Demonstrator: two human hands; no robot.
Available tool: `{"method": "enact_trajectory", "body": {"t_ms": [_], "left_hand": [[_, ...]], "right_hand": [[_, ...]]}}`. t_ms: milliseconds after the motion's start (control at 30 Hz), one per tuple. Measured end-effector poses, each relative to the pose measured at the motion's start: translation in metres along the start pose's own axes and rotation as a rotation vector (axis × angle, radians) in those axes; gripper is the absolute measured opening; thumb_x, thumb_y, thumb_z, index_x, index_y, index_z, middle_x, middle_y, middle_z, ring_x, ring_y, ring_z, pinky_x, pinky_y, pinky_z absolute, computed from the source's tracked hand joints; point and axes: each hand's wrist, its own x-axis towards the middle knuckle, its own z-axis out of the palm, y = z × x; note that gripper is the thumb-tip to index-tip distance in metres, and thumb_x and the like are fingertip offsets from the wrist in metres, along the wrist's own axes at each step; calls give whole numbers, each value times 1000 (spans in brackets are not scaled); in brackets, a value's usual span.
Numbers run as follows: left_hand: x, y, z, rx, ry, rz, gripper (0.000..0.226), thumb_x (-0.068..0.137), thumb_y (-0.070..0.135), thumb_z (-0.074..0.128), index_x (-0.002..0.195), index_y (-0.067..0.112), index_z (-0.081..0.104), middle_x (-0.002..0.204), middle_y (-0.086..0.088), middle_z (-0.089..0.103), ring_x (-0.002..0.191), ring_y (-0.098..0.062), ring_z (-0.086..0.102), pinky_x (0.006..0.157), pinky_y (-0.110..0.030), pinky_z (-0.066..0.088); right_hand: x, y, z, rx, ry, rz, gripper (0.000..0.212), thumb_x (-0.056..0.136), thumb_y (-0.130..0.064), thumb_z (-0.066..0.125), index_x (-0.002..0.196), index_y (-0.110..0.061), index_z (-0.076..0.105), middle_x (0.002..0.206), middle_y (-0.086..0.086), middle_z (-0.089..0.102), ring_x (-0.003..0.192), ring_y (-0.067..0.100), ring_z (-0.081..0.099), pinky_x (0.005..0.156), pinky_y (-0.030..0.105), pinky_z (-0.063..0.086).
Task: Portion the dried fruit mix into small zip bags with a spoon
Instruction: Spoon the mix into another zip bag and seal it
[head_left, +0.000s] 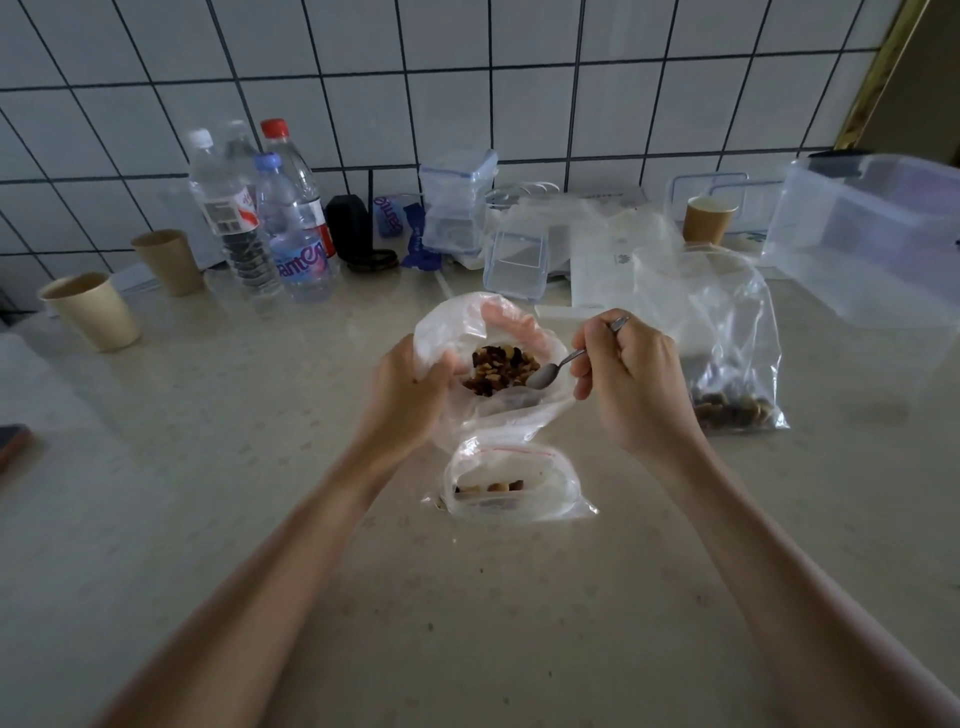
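White tiles with dark grout run along the back wall, and below them is a pale speckled counter (260, 519) with a fair bit of clutter on it.

Dead center, the left hand (402, 400) grips the rim of a thin plastic bag (452, 322), holding its mouth wide. Inside sits the dried fruit mix (498, 370): dark raisin-looking bits jumbled with tan, nutty pieces. The right hand (631, 382) is curled round the handle of a metal spoon (550, 371), whose bowl is down at the edge of the mix and looks pretty much empty.

Just in front of that bag, nearer the camera, a small zip bag (511, 480) with a red line by its seal lies on the counter with a thin layer of mix in the bottom. Off to the right stands a bigger clear bag (727, 332), also with some mix at the bottom.

Back left there's a bunch of water bottles (260, 218); the front one has a pink-and-blue label, but I can't make out the lettering properly. Kraft paper cups (93, 309) sit on the far left, one more at the back right, and clear plastic tubs (862, 234) at the back and right.
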Motion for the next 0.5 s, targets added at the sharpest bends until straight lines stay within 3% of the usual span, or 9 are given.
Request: {"method": "enact_trajectory", "body": {"t_ms": [67,167,233,333,500], "left_hand": [[-1,4,1,-33,-2,5,16,104,27,53,109,23,68,97,3,75,89,-11,71,76,-30,55],[-4,10,1,-131,-24,-23,24,104,30,54,124,22,64,106,1,74,96,-17,72,85,-42,62],[-5,12,0,-239,-63,-71,29,104,34,56,131,26,61,112,0,74,103,-20,73,90,-51,61],[-7,11,0,-392,-128,-103,40,100,42,61,137,28,59,123,-2,73,113,-24,71,95,-54,59],[-8,5,5,-423,-150,-99,40,96,43,68,134,35,61,118,3,75,107,-17,75,88,-45,64]], "right_hand": [[-2,-2,3,-79,3,-88,38,109,-15,38,79,-2,58,65,14,63,58,33,61,54,47,51],[-1,-1,6,-76,-23,-57,37,107,-15,38,82,6,57,68,24,62,61,41,60,55,53,50],[-1,1,7,-41,-43,24,35,107,-13,39,84,5,59,69,20,64,62,36,63,52,48,50],[1,7,9,119,-75,234,31,109,-15,40,89,-6,63,75,10,70,60,21,68,44,26,44],[2,9,11,485,-97,537,23,109,-11,44,101,-1,63,86,19,72,61,24,71,45,33,50]]}}
